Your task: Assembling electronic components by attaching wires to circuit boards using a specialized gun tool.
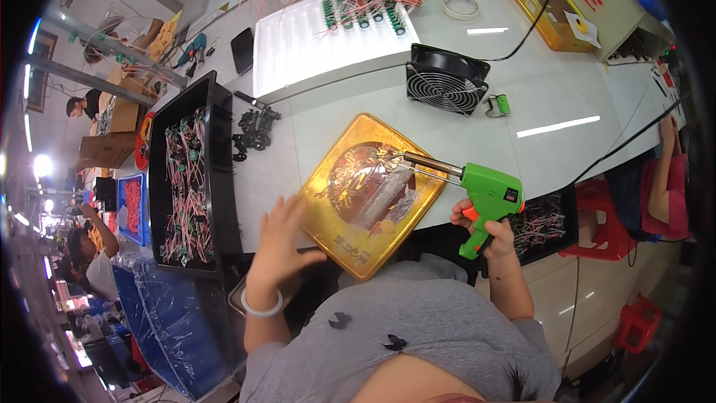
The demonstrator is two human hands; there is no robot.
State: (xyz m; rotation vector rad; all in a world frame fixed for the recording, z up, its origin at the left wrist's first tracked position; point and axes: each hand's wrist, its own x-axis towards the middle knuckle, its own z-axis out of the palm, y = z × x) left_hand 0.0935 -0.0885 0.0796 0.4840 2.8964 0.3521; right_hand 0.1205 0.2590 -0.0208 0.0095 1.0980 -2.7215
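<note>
A green soldering gun (488,188) with an orange trigger is gripped by its handle in my right hand (500,240). Its metal tip reaches left over a gold rectangular tin tray (344,248) at the table's front edge. Inside the tray lies a whitish, translucent tube-like piece (380,200) among shiny scraps, close to the tip. My left hand (280,242) is at the tray's left side, fingers spread and slightly blurred, holding nothing. Whether it touches the tray's rim, I cannot tell.
At left stands a black bin (224,186) of wired parts, beside small black pieces (255,130). Beyond are a white foam tray (294,56) with green components, a black fan (447,83), a tape roll (460,7) and a phone (242,51). Another person (667,186) sits at right.
</note>
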